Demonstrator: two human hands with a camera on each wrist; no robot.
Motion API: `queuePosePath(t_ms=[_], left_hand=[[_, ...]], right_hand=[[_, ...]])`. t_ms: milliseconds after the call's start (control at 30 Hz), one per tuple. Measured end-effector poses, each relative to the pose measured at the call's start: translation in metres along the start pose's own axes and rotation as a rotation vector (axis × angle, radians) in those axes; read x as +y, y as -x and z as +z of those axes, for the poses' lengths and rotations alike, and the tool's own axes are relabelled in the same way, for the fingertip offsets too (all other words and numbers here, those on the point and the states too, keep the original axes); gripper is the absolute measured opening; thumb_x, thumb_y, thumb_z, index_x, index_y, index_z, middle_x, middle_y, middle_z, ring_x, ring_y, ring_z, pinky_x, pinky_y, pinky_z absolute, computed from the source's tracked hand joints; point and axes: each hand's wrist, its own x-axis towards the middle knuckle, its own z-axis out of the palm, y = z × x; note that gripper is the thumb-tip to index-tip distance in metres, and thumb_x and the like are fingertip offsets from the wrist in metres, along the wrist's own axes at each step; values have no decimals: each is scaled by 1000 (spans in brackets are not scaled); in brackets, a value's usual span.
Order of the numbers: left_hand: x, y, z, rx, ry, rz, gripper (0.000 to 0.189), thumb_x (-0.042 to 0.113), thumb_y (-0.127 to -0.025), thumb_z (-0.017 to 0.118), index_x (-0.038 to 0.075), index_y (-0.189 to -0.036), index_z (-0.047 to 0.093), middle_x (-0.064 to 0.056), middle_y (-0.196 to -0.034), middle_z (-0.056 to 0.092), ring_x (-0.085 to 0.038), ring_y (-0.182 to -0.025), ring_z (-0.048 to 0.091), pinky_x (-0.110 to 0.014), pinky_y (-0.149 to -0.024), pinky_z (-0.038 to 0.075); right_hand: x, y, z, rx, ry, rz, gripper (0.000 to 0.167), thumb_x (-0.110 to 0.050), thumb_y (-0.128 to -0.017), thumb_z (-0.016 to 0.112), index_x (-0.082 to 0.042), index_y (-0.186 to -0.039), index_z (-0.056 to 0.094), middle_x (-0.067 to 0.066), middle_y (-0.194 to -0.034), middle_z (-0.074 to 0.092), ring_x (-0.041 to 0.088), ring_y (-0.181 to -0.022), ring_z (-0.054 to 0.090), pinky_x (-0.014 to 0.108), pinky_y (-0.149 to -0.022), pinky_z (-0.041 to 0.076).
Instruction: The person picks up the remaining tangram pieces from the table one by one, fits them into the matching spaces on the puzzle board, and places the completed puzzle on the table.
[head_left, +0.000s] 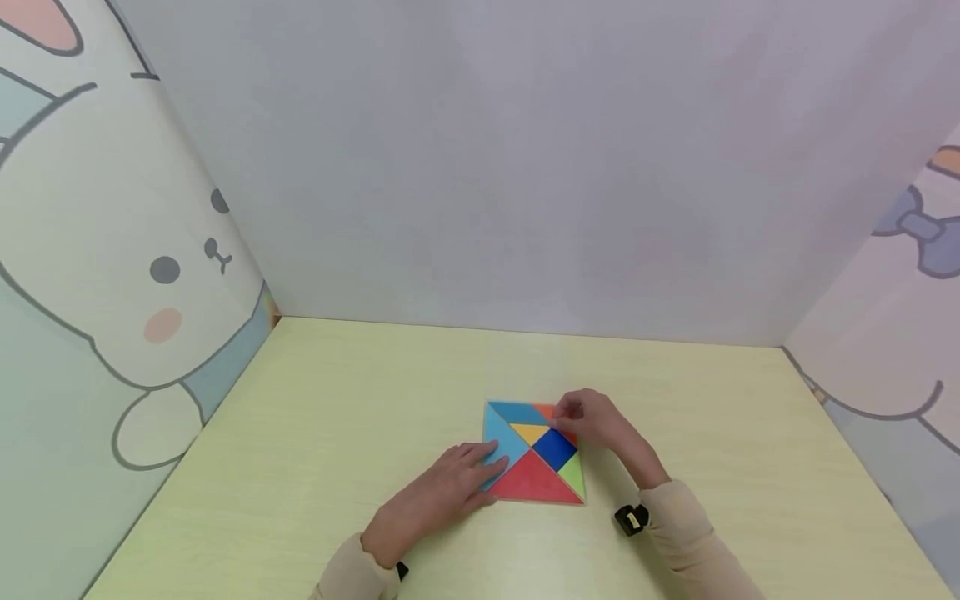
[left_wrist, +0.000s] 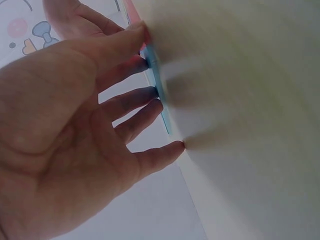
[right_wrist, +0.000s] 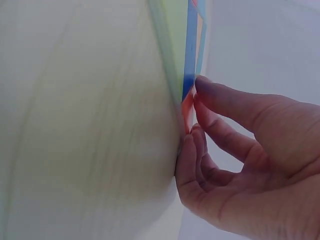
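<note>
A square tangram (head_left: 517,483) of several coloured pieces lies flat on the table. My left hand (head_left: 450,490) rests with spread fingers on its left side, over the light blue triangle (head_left: 504,433). At the far right corner, my right hand (head_left: 596,418) pinches at the orange triangle (right_wrist: 187,107) with curled fingers, partly covering it. Around it lie a dark blue square (head_left: 555,451), a yellow triangle (head_left: 529,432), a blue parallelogram (head_left: 517,412) and a green triangle (head_left: 573,477). The large red triangle (head_left: 536,482) forms the near side.
The pale yellow table (head_left: 337,400) spreads around the puzzle. A plain light wall (head_left: 495,183) stands behind, and panels with cartoon animals (head_left: 112,250) flank both sides. Both wrists carry black straps, one strap buckle (head_left: 632,520) showing near the right sleeve.
</note>
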Motion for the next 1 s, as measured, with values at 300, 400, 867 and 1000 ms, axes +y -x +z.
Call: queuePosePath(t_ms=[300,400,867,1000], left_hand=[[-3,-1,-4,18,-3,11,58,32,-101,68,9,-151,52,-11,-154,47,-27,-140,45,-38,-112,44],[-6,-2,-3,35,12,14,56,31,-101,67,8,-150,54,-12,-152,49,-28,-139,46,-38,-111,45],[-15,-9,-7,142,66,-52,42,24,-99,71,5,-137,65,-9,-127,62,-22,-114,59,-35,-99,53],[-20,-10,-8,218,40,-57,36,22,-99,70,3,-130,68,-9,-120,67,-22,-108,62,-34,-94,55]], right_hand=[[4,6,-2,53,-14,-132,5,-10,-97,71,-6,-100,72,2,-95,70,19,-88,64,36,-79,58],[5,8,-2,80,-12,-154,5,-6,-97,70,-5,-101,72,2,-95,69,20,-89,64,38,-82,58],[11,17,-3,114,-24,-205,5,-8,-97,71,-6,-101,71,-2,-89,68,15,-84,62,26,-74,54],[13,21,-5,131,-4,-207,4,-7,-96,72,-6,-100,71,-3,-89,68,14,-82,61,26,-74,55]])
